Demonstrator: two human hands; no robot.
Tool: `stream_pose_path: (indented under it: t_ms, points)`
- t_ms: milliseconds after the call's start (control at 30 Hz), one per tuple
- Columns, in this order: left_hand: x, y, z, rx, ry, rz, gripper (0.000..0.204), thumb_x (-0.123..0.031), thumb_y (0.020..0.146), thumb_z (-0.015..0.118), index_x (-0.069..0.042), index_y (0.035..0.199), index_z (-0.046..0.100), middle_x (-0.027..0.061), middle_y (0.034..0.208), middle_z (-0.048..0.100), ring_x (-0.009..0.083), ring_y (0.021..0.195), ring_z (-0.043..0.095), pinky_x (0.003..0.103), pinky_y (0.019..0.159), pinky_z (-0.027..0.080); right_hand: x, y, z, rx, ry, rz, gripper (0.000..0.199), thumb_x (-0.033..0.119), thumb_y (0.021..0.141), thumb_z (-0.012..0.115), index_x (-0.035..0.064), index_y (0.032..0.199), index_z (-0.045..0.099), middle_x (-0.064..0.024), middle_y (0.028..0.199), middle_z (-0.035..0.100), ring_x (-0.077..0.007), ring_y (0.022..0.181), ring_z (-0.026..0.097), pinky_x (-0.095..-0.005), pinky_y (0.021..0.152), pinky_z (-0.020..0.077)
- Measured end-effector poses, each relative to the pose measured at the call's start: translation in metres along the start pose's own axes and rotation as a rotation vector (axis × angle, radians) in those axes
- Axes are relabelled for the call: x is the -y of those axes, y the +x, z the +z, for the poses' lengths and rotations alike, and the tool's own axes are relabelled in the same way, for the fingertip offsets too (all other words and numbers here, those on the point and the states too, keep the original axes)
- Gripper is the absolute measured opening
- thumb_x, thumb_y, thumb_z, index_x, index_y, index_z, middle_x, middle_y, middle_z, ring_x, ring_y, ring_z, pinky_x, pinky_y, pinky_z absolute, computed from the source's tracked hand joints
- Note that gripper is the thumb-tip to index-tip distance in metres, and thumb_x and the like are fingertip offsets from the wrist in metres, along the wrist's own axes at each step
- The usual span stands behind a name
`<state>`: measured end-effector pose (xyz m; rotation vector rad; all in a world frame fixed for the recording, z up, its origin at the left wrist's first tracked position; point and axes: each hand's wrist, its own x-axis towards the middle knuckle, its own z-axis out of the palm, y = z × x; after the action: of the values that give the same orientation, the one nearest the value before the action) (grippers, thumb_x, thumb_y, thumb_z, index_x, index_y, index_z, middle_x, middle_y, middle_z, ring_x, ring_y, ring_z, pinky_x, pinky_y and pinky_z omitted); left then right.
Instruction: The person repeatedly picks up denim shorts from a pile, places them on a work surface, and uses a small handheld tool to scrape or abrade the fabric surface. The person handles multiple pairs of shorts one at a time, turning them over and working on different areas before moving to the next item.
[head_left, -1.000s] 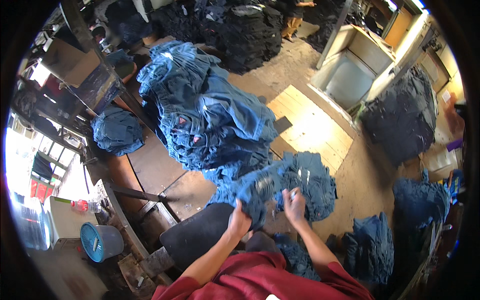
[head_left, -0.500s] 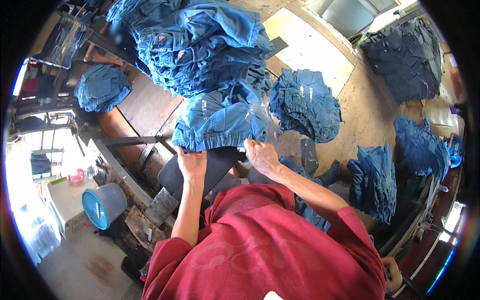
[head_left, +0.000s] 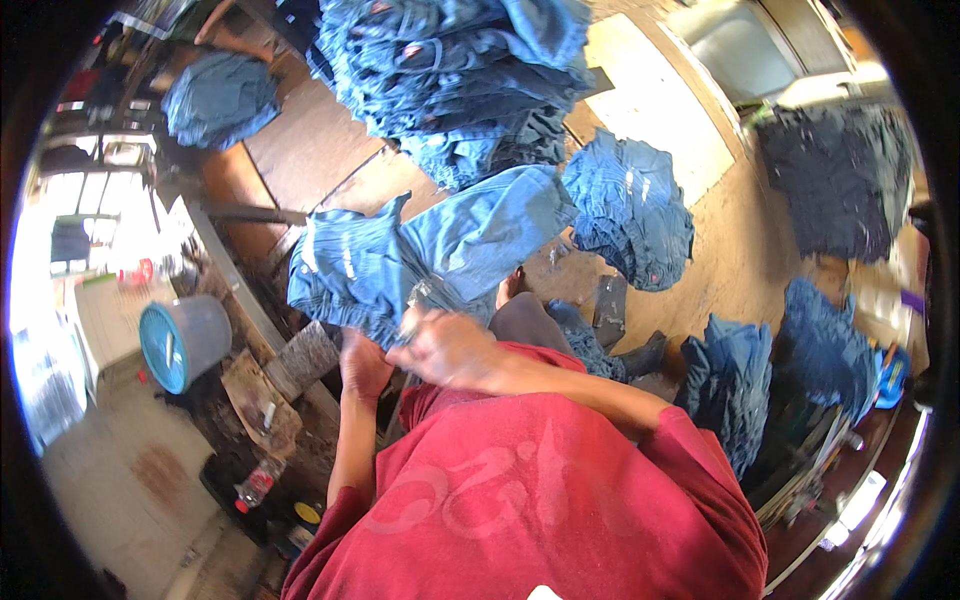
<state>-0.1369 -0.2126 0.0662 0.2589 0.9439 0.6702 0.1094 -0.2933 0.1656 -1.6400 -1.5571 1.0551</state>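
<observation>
A pair of blue denim pants [head_left: 350, 255] with a gathered waist hangs in front of me, one leg [head_left: 490, 225] stretched toward the right. My left hand [head_left: 366, 362] is closed on the lower edge at the waist. Beside it, my right hand [head_left: 445, 348] is curled into a fist close against the same edge, smeared by motion. Something small and shiny shows at its fingers, too blurred to name. Just beyond the pants rises a tall heap of blue denim garments [head_left: 460, 85].
Denim bundles lie on the floor: one stack [head_left: 630, 210] right of centre, another [head_left: 220, 100] far left, two more at right. A dark garment pile [head_left: 840, 180] sits far right. At left are a bucket with a blue lid [head_left: 165, 347] and a plastic bottle [head_left: 260, 483].
The pants have shifted left and turned, with a leg now spread to the right. Both hands have come left and closer together. The black surface under the pants is now out of sight.
</observation>
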Motion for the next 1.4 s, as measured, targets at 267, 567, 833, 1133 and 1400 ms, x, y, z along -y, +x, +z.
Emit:
stream_pose_path:
  t_ms: [267, 567, 833, 1133, 1400]
  points:
    - [-0.051, -0.047, -0.047, -0.063, 0.418, 0.036, 0.044, 0.002, 0.092, 0.077, -0.001, 0.135, 0.066, 0.0073, 0.124, 0.075, 0.0203, 0.112, 0.072, 0.041, 0.104, 0.056, -0.136, 0.032, -0.11, -0.572, -0.637, 0.312, 0.072, 0.061, 0.087, 0.08, -0.0013, 0.112, 0.056, -0.0225, 0.11, 0.066, -0.0408, 0.108, 0.063, -0.0523, 0.095, 0.0488]
    - [-0.014, -0.04, -0.015, 0.062, 0.622, -0.13, 0.082, 0.005, 0.075, 0.091, 0.001, 0.147, 0.051, 0.0064, 0.138, 0.066, 0.0181, 0.126, 0.063, 0.039, 0.11, 0.051, -0.127, 0.042, -0.086, -0.583, -0.656, 0.296, 0.054, 0.045, 0.09, 0.084, 0.0003, 0.106, 0.058, -0.0208, 0.089, 0.072, -0.042, 0.088, 0.07, -0.0492, 0.079, 0.0544]
    - [-0.09, -0.056, -0.046, 0.069, 0.941, -0.173, 0.037, -0.008, 0.085, 0.09, 0.001, 0.118, 0.076, 0.0002, 0.114, 0.078, 0.0109, 0.103, 0.069, 0.033, 0.097, 0.054, -0.173, 0.048, -0.079, -0.693, -0.675, 0.138, 0.033, 0.03, 0.102, 0.073, 0.0155, 0.081, 0.052, -0.0087, 0.055, 0.06, -0.0308, 0.049, 0.064, -0.0439, 0.047, 0.0469]
    - [-0.117, -0.055, -0.09, -0.078, 1.187, -0.138, 0.034, -0.019, 0.09, 0.087, 0.001, 0.115, 0.077, -0.0001, 0.105, 0.079, 0.01, 0.093, 0.069, 0.031, 0.087, 0.054, -0.187, 0.046, -0.071, -0.825, -0.741, 0.277, 0.034, 0.033, 0.102, 0.073, 0.0133, 0.081, 0.055, -0.009, 0.061, 0.062, -0.0324, 0.053, 0.065, -0.0435, 0.049, 0.0462]
    - [-0.186, -0.023, 0.036, -0.245, 1.823, 0.192, 0.033, -0.023, 0.095, 0.082, 0.001, 0.115, 0.072, 0.0099, 0.104, 0.08, 0.0169, 0.087, 0.075, 0.034, 0.08, 0.059, -0.158, -0.002, -0.096, -0.659, -0.637, 0.254, 0.041, 0.038, 0.099, 0.077, 0.0036, 0.086, 0.059, -0.0165, 0.083, 0.067, -0.0391, 0.077, 0.065, -0.0483, 0.078, 0.0504]
